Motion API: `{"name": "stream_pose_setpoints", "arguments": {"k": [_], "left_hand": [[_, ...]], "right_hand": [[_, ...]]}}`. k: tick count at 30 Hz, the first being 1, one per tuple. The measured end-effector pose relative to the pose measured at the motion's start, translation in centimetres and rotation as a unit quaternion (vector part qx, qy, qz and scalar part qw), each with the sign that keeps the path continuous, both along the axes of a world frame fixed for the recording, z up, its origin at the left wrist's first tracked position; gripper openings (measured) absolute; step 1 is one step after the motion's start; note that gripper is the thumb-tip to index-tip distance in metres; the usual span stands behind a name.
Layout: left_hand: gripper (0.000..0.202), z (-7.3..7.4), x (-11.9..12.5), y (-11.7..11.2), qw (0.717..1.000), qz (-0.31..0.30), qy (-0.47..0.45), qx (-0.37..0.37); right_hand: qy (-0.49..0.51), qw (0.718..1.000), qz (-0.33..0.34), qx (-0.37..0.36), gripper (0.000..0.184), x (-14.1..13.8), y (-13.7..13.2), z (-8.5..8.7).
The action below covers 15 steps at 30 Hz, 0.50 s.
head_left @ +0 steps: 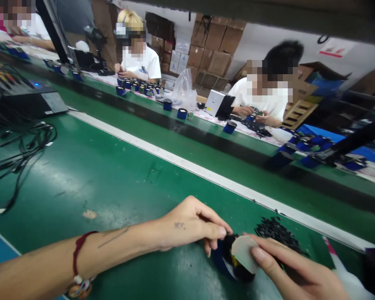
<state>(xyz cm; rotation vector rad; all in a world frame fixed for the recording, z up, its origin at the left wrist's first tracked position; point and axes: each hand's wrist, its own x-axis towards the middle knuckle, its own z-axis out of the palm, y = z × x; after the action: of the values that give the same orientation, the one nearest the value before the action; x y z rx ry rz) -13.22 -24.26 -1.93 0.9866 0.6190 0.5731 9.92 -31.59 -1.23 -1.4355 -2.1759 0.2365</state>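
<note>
A pale, flat disc with one straight edge (243,255) is pinched between the thumb and fingers of my right hand (300,271). It tilts over the opening of a round blue and black housing (220,261) on the green table, with a bit of yellow showing inside. My left hand (190,227) is at the housing's upper left rim, thumb and forefinger closed together; whatever lies between their tips is too small and dark to name. Just beyond my right hand lies a pile of small black parts (276,233), partly covered by its fingers.
A white bottle with a pink-marked nozzle (340,262) is at the right. Black cables (25,154) and a dark device (28,100) occupy the left. Past a white rail (175,154), several people work at a bench holding blue cylinders (181,113).
</note>
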Motion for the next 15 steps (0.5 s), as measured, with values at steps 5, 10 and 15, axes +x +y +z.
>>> {"name": "stream_pose_setpoints", "arguments": {"k": [5,10,15], "left_hand": [[0.017,0.5,0.3,-0.5,0.997,-0.019,-0.01,-0.078],[0.019,0.8,0.5,-1.0,0.995,-0.019,-0.01,-0.094],[0.02,0.6,0.4,-1.3,0.993,-0.033,-0.014,-0.117]], "right_hand": [[-0.034,0.997,0.019,0.064,0.019,-0.9,-0.3,0.5],[-0.01,0.998,0.032,0.059,0.019,-1.2,-0.2,0.5],[0.019,0.994,0.051,0.097,0.013,-1.7,0.0,0.4]]}}
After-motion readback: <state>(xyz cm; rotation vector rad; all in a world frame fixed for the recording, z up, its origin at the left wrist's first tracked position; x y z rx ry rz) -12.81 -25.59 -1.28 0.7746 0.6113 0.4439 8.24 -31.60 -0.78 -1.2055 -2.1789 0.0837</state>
